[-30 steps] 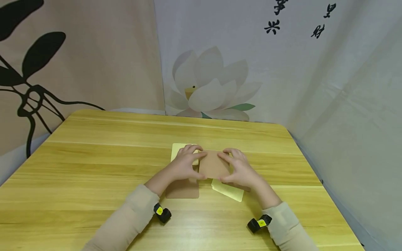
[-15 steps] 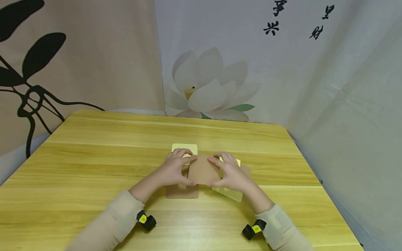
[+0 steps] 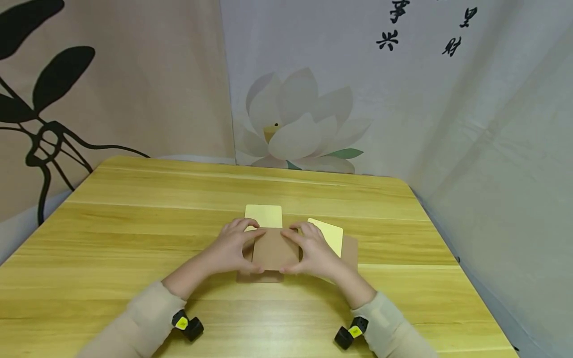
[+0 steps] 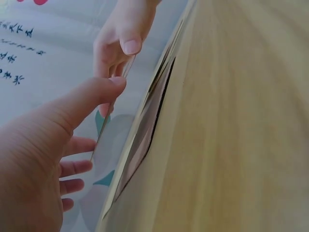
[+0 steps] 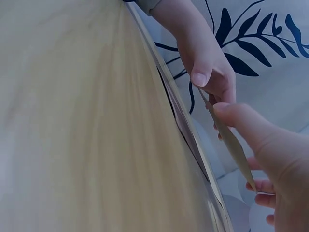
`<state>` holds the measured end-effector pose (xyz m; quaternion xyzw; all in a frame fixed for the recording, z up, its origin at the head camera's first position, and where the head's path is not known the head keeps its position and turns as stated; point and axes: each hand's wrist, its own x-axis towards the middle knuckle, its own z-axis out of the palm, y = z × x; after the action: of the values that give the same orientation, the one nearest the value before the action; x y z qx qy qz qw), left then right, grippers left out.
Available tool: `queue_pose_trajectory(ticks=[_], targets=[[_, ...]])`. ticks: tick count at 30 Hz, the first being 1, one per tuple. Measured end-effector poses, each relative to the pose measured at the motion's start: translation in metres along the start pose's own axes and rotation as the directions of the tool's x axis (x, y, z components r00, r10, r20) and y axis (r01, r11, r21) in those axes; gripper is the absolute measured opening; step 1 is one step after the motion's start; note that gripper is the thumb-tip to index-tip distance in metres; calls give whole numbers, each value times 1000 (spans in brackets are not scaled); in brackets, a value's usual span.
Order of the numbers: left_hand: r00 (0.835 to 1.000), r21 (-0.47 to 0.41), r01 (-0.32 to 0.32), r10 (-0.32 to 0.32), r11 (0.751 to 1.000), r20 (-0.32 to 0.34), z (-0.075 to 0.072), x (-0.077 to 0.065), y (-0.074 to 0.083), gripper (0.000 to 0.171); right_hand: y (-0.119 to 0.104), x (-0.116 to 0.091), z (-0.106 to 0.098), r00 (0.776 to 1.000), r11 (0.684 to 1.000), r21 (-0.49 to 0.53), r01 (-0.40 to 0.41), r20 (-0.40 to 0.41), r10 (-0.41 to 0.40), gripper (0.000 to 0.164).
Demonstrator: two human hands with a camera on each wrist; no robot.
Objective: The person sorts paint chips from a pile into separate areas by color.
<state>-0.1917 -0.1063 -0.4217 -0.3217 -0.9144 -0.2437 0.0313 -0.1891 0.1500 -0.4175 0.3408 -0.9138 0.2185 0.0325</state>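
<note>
A thin brown square card (image 3: pixel 276 249) is held between my two hands, raised above the table. My left hand (image 3: pixel 230 248) pinches its left edge, thumb on the near side and fingers on the far side. My right hand (image 3: pixel 313 249) grips the right edge the same way. Both wrist views show the card edge-on, with a gap between it and the tabletop. Beneath it lies another brown piece (image 3: pixel 259 277), mostly covered from above. A pale yellow piece (image 3: pixel 264 215) lies just behind.
To the right, a second yellow piece (image 3: pixel 330 236) lies tilted over a brown one (image 3: pixel 350 248), partly hidden by my right hand. Everything lies on a wooden table (image 3: pixel 179 199). A printed curtain (image 3: pixel 313 49) hangs behind the table's far edge.
Both hands have carried the brown card left and nearer to me, from between the two groups to over the left brown piece. The yellow piece on the right has come into fuller view.
</note>
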Motion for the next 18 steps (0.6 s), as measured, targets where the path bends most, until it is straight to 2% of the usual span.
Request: queue_pose_trajectory(ticks=[8,18], targets=[[1000,-8,24,-24,1000,9,-4,-15,-3,92,-12,6,9,999,1000,-27,-14,34,15,86],[998,-12,67,-66,998,22,0,-31,-9,94,-19,9,21,995,998,-58,-2,98,7,87]])
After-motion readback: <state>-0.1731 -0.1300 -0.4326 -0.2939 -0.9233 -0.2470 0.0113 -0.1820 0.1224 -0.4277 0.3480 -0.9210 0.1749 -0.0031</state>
